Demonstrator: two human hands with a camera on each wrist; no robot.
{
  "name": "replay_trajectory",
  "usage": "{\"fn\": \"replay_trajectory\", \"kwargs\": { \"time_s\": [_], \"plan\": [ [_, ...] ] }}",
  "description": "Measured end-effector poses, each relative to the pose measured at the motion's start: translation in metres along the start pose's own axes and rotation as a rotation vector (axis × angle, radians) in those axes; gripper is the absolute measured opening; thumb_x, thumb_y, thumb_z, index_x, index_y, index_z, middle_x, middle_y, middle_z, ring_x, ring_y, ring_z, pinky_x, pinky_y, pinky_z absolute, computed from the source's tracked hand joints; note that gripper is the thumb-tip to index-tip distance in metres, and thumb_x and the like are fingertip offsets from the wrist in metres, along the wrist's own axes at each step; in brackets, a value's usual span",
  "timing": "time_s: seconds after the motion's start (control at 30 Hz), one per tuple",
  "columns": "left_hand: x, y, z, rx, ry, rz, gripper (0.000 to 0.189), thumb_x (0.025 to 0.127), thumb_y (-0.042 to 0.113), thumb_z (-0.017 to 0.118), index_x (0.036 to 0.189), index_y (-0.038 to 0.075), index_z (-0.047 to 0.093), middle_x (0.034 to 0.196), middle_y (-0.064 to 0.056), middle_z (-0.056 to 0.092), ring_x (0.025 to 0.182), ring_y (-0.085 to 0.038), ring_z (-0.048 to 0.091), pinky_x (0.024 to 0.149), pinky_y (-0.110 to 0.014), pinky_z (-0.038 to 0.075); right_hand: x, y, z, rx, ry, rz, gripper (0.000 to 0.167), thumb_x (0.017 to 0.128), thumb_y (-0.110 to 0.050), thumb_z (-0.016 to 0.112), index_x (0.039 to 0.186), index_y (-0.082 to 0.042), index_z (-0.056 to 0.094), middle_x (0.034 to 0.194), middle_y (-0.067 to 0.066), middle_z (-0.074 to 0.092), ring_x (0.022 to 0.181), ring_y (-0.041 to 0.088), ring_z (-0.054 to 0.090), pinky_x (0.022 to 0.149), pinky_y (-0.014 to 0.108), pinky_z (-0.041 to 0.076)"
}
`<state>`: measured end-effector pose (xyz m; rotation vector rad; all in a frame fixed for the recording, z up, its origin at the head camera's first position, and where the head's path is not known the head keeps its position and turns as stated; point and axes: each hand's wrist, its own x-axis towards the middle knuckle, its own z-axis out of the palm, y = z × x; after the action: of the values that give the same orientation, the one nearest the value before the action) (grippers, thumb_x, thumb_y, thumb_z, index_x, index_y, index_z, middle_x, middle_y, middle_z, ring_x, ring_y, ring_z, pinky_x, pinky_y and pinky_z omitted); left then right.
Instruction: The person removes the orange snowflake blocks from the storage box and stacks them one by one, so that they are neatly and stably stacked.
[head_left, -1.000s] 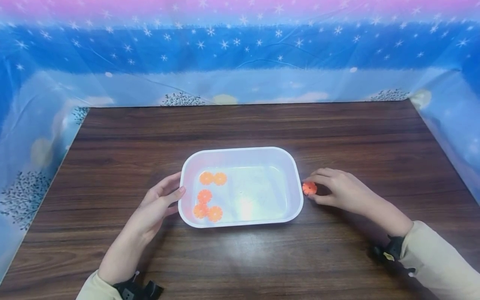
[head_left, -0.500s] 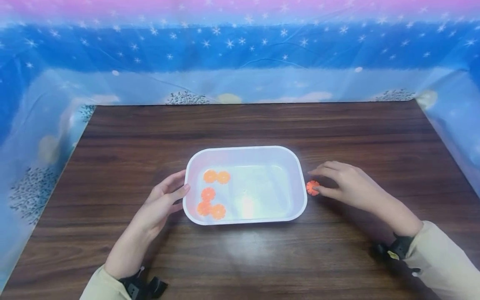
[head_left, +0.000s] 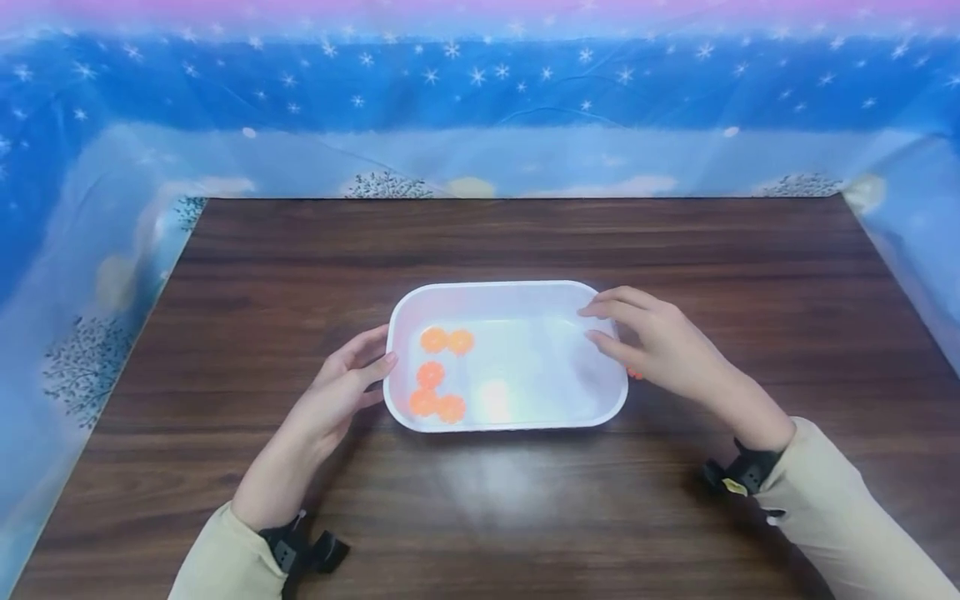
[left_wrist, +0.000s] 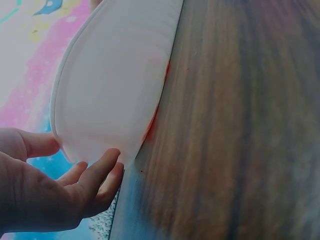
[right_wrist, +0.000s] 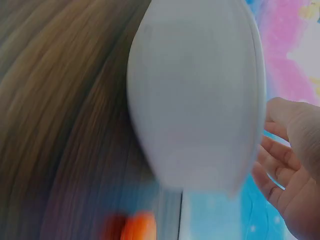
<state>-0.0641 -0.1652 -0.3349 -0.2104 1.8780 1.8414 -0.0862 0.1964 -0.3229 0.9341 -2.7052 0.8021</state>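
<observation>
Left hand grips left end of white plastic tub, thumb at rim, fingers against outer wall. Right hand hovers over tub's right end, fingers loosely bent, holding nothing. Tub sits on dark wood-grain table. Inside, left side: five orange scalloped discs, two together toward the back, three clustered nearer. Another orange piece outside, just beside right end, mostly hidden by right hand.
</observation>
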Motion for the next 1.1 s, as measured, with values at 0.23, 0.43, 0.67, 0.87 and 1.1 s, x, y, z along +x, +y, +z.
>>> {"fn": "replay_trajectory", "kwargs": {
  "time_s": [0.23, 0.43, 0.67, 0.87, 1.1],
  "plan": [
    [0.005, 0.003, 0.005, -0.004, 0.025, -0.016, 0.054, 0.097, 0.014, 0.048, 0.146, 0.009, 0.027, 0.149, -0.014, 0.028, 0.132, -0.030, 0.033, 0.105, -0.053, 0.029, 0.027, -0.025, 0.021, 0.082, -0.030, -0.068, 0.028, 0.083, -0.017, 0.071, 0.110, -0.010, 0.067, 0.110, 0.002, 0.063, 0.105, 0.017, 0.057, 0.087, 0.035, 0.048],
    [0.004, 0.004, 0.005, 0.007, 0.022, -0.023, 0.054, 0.097, 0.015, 0.048, 0.146, 0.010, 0.027, 0.149, -0.014, 0.027, 0.132, -0.030, 0.033, 0.105, -0.053, 0.029, 0.043, -0.041, 0.038, 0.144, -0.061, -0.129, 0.032, 0.080, -0.016, 0.073, 0.111, -0.010, 0.067, 0.108, 0.003, 0.063, 0.103, 0.017, 0.057, 0.088, 0.031, 0.046],
    [0.004, 0.001, 0.003, -0.001, 0.030, -0.012, 0.054, 0.097, 0.015, 0.048, 0.146, 0.009, 0.028, 0.148, -0.014, 0.029, 0.129, -0.030, 0.035, 0.104, -0.052, 0.030, 0.059, -0.063, 0.058, 0.165, -0.305, -0.076, 0.040, 0.082, -0.024, 0.073, 0.119, -0.012, 0.062, 0.118, 0.002, 0.059, 0.110, 0.015, 0.054, 0.094, 0.030, 0.044],
    [0.004, 0.001, 0.003, -0.009, 0.026, -0.007, 0.054, 0.097, 0.014, 0.048, 0.146, 0.009, 0.028, 0.148, -0.014, 0.030, 0.130, -0.030, 0.035, 0.104, -0.051, 0.031, 0.066, -0.076, 0.071, 0.226, -0.345, -0.115, 0.042, 0.081, -0.020, 0.074, 0.120, -0.011, 0.062, 0.118, 0.001, 0.059, 0.111, 0.013, 0.053, 0.095, 0.028, 0.043],
    [0.003, 0.001, 0.002, -0.008, 0.019, -0.008, 0.054, 0.097, 0.015, 0.048, 0.146, 0.008, 0.027, 0.148, -0.014, 0.029, 0.130, -0.030, 0.035, 0.103, -0.051, 0.030, 0.065, -0.083, 0.085, 0.162, -0.376, -0.150, 0.039, 0.079, -0.020, 0.075, 0.115, -0.012, 0.064, 0.113, 0.000, 0.061, 0.104, 0.012, 0.055, 0.093, 0.026, 0.043]
  ]
}}
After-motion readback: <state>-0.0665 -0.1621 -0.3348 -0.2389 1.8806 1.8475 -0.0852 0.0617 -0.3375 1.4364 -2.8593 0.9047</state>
